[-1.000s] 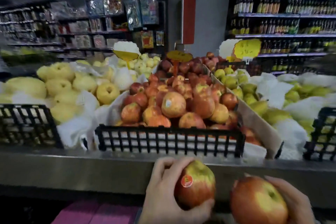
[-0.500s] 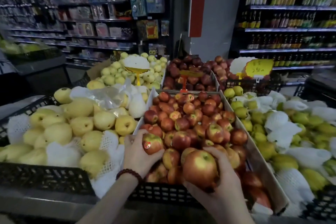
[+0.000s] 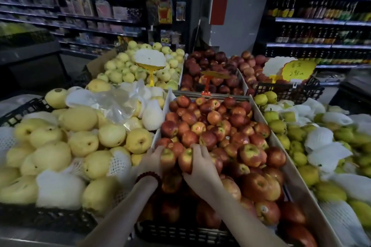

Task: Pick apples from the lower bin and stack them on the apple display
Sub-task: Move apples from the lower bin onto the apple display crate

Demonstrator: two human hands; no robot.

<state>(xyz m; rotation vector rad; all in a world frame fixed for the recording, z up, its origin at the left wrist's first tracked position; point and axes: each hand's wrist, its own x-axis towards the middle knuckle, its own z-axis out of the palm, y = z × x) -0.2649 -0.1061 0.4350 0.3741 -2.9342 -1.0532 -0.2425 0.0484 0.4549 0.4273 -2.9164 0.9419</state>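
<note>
1. Nearest: black crate rim fronts the apple display; both forearms cross over it from below; the lower bin itself is out of view.
2. Left hand, bead bracelet at the wrist, is closed around one red-yellow apple; it presses that apple onto the left edge of the pile, close to the divider wall; judged reason: the wall gives side support so the fruit does not roll.
3. Right hand is cupped over a second apple, palm on top, fingers wrapped down its far side; judged reason: the top hold lets it seat the apple in a hollow between its neighbours.
4. The two held apples sit just beside each other, touching or nearly so; I cannot tell which; both rest on the near-left slope of the pile, so both hands are at the drop point, not above it.
5. Judged step: placing, release not yet made.
6. Beside the display: yellow pears left, many in foam nets; green pears right.
7. Far: darker red apples behind an orange tag holder; shop shelves beyond.
</note>
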